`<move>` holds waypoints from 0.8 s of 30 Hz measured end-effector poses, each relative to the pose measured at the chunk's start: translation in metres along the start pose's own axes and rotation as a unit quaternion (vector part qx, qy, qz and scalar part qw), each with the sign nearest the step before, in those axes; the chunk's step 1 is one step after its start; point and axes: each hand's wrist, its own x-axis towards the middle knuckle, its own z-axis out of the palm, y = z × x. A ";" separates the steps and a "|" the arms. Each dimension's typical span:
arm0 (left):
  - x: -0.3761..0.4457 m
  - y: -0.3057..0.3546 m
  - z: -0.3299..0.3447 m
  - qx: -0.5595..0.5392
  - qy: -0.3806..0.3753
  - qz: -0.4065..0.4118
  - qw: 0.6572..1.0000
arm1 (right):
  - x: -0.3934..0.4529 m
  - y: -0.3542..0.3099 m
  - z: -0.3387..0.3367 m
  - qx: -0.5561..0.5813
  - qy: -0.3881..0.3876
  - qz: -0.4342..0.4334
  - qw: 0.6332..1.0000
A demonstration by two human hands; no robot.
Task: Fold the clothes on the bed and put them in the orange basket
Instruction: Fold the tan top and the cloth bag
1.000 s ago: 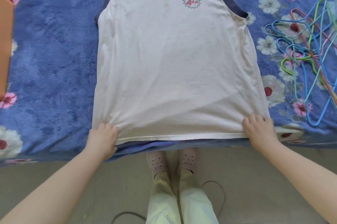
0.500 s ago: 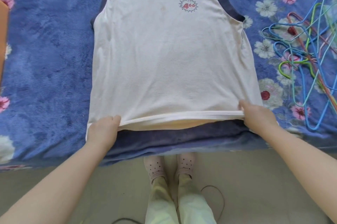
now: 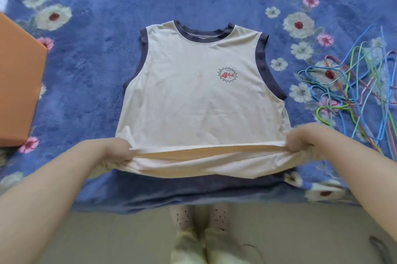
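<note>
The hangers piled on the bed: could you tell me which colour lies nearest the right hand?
The green hanger: its hooked end lies closest to the right hand, at the pile's near-left edge; the blue and pink ones sit farther out.

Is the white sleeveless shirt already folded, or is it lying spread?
Mostly spread: the shirt lies flat, and only its hem is lifted, gripped by the left hand and right hand.

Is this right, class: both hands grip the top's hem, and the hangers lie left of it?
Not quite. The head view shows the hangers to the right of the top. Both the left hand and right hand do grip its hem.
</note>
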 end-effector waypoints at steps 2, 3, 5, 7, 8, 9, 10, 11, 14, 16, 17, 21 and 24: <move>-0.002 0.002 -0.020 -0.021 0.052 0.061 0.997 | 0.004 0.014 -0.010 0.029 0.113 0.018 0.993; -0.004 0.006 -0.032 -0.014 0.084 0.087 0.993 | 0.006 0.023 -0.016 0.049 0.174 0.030 0.983; -0.001 0.006 -0.055 0.013 0.138 0.106 0.985 | 0.010 0.036 -0.029 0.087 0.261 0.064 0.959; 0.008 0.001 -0.080 0.038 0.188 0.100 0.976 | 0.013 0.047 -0.047 0.089 0.316 0.091 0.940; 0.013 -0.001 -0.090 0.058 0.212 0.093 0.971 | 0.014 0.051 -0.053 0.081 0.338 0.104 0.932; 0.018 -0.001 -0.105 0.087 0.242 0.087 0.963 | 0.015 0.056 -0.064 0.070 0.354 0.114 0.926; 0.021 0.000 -0.118 0.115 0.275 0.077 0.951 | 0.016 0.059 -0.073 0.064 0.363 0.122 0.921; 0.024 0.001 -0.128 0.144 0.303 0.064 0.940 | 0.017 0.062 -0.081 0.060 0.369 0.129 0.918; 0.042 -0.002 -0.169 0.172 0.381 0.028 0.908 | 0.023 0.073 -0.120 0.076 0.398 0.161 0.900; 0.057 -0.006 -0.191 0.139 0.412 0.017 0.900 | 0.030 0.080 -0.141 0.098 0.420 0.183 0.884; 0.067 -0.007 -0.205 0.114 0.426 0.018 0.897 | 0.037 0.084 -0.154 0.108 0.429 0.192 0.876; 0.097 -0.005 -0.238 0.068 0.445 0.011 0.893 | 0.061 0.099 -0.187 0.125 0.429 0.209 0.870; 0.118 0.004 -0.261 0.065 0.453 -0.022 0.889 | 0.083 0.110 -0.214 0.134 0.437 0.223 0.861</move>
